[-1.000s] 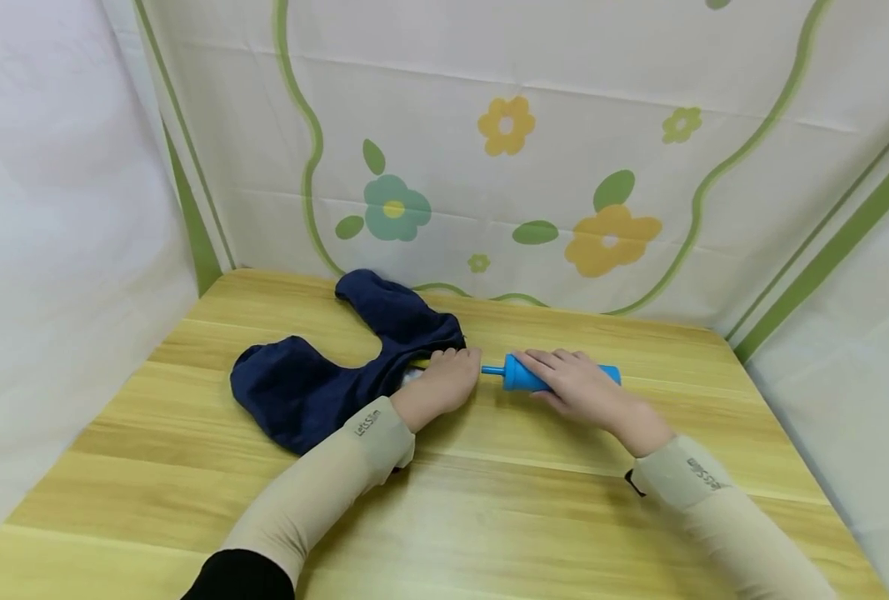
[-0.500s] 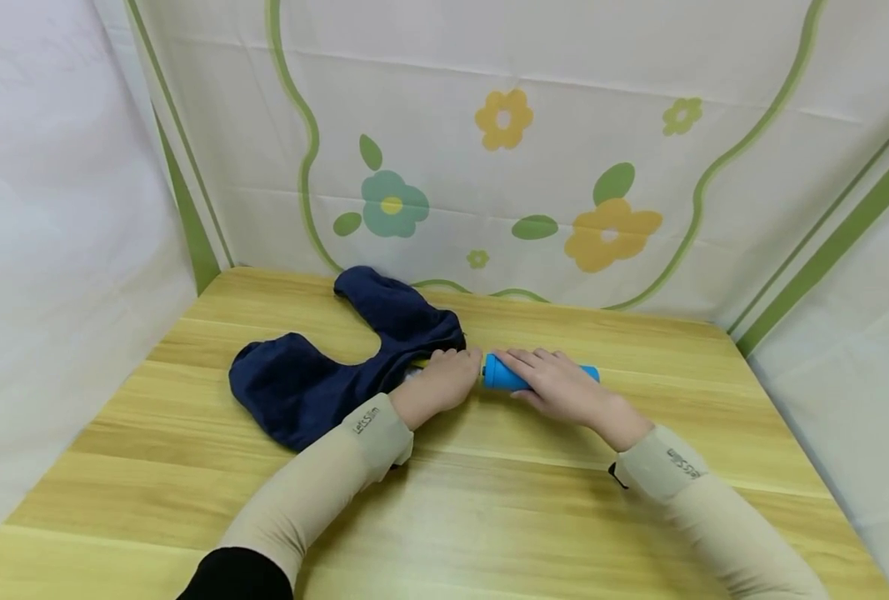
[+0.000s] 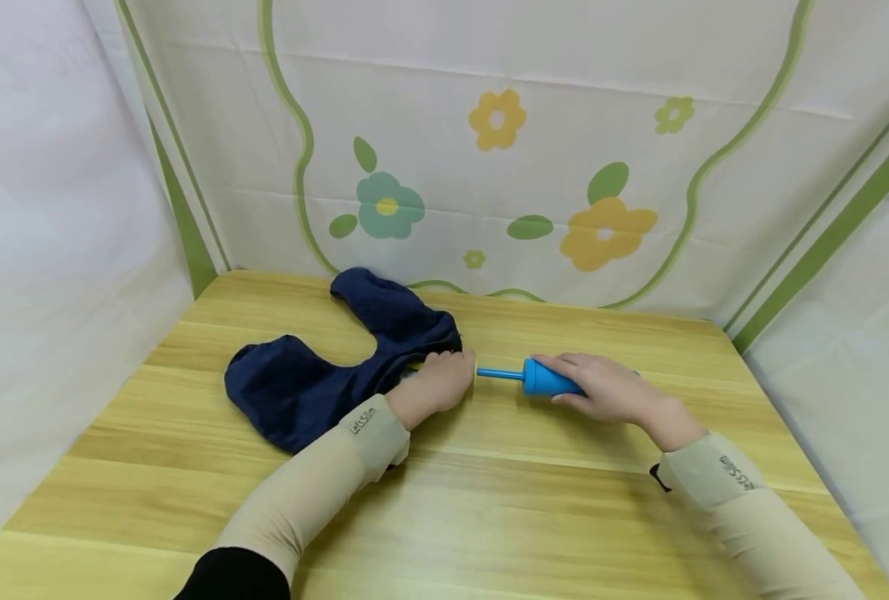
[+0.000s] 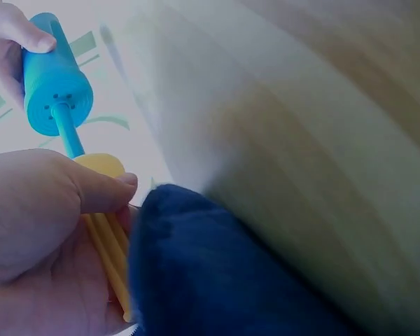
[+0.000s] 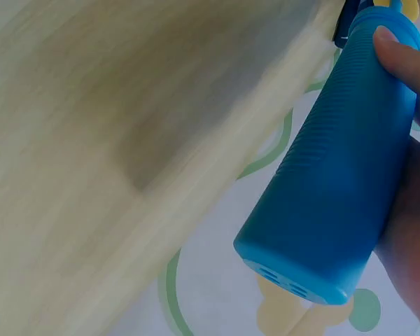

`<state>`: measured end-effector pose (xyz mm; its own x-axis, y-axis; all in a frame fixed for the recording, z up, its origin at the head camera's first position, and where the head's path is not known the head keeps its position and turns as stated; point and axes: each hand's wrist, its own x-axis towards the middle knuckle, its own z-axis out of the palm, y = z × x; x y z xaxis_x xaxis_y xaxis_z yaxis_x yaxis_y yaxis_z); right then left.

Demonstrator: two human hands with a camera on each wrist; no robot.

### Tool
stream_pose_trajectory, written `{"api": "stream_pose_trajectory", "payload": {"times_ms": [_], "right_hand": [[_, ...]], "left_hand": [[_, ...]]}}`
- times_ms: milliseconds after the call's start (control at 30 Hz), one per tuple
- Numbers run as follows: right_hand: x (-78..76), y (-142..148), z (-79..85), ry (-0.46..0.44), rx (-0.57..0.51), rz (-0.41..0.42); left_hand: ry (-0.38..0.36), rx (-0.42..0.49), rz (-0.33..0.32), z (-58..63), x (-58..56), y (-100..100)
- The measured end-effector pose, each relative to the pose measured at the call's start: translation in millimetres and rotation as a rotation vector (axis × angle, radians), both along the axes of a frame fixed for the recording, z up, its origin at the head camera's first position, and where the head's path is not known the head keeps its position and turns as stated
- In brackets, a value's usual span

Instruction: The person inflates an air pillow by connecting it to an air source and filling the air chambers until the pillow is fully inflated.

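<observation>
A navy U-shaped neck pillow [image 3: 294,392] lies on the wooden table at left centre. At its right side my left hand [image 3: 442,380] pinches the yellow end piece [image 4: 109,248] of a hand pump, thumb across it, next to the navy cloth. To the right, my right hand [image 3: 605,387] grips the pump's blue barrel [image 5: 332,168], with the thumb along its side. A length of blue rod [image 3: 500,374] shows between barrel and left hand. The yellow piece's tip is hidden by the hand and cloth.
The wooden table [image 3: 444,517] runs back to a white curtain [image 3: 414,83] printed with flowers. White cloth hangs at both sides of the table.
The blue barrel first slid left up to my left hand, covering the rod. It has since moved back right with my right hand, exposing more rod. My left hand stays in place.
</observation>
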<state>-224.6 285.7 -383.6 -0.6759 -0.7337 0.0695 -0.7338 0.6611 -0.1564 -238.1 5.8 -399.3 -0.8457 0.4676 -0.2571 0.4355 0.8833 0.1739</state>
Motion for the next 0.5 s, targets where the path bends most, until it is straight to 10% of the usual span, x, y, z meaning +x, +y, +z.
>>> {"api": "stream_pose_trajectory", "payload": {"times_ms": [500], "right_hand": [[-5.2, -52.7, -4.5, 0.064, 0.004, 0.062]], "left_hand": [[-0.032, -0.039, 0.03, 0.8, -3.8, 5.3]]}}
